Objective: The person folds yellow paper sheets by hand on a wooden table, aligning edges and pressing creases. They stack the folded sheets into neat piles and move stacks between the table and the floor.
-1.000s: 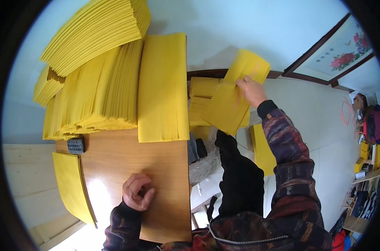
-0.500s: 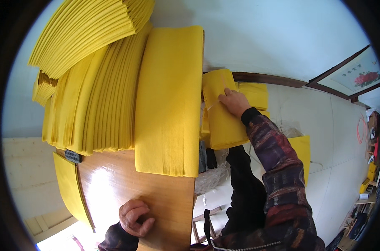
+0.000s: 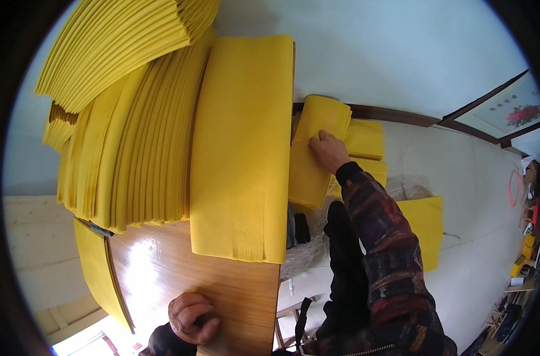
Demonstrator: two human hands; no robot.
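Note:
My right hand (image 3: 331, 152) reaches down past the table's right edge, its fingers closed on a bundle of folded yellow sheets (image 3: 319, 113). A thin pale band crosses the bundle, which looks like felt or paper. The bundle is tilted, and its lower end lies in front of other yellow stacks. My left hand (image 3: 191, 317) rests on the wooden table (image 3: 234, 291) near its front edge, fingers curled loosely with nothing seen in them. Beyond it, a tall stack of folded yellow sheets (image 3: 240, 142) stands along the right edge of the table.
More yellow folded stacks (image 3: 145, 142) fill the table's left and back. Yellow stacks (image 3: 365, 139) and a yellow sheet (image 3: 424, 228) lie on the tiled floor, with clear plastic wrap (image 3: 409, 187) between. A framed flower picture (image 3: 513, 107) leans at the right wall; shelves hold mixed goods.
The bundle has tilted, its top swinging right and its lower end left, with my right hand still on it. My left hand has hardly moved. The view has shifted slightly.

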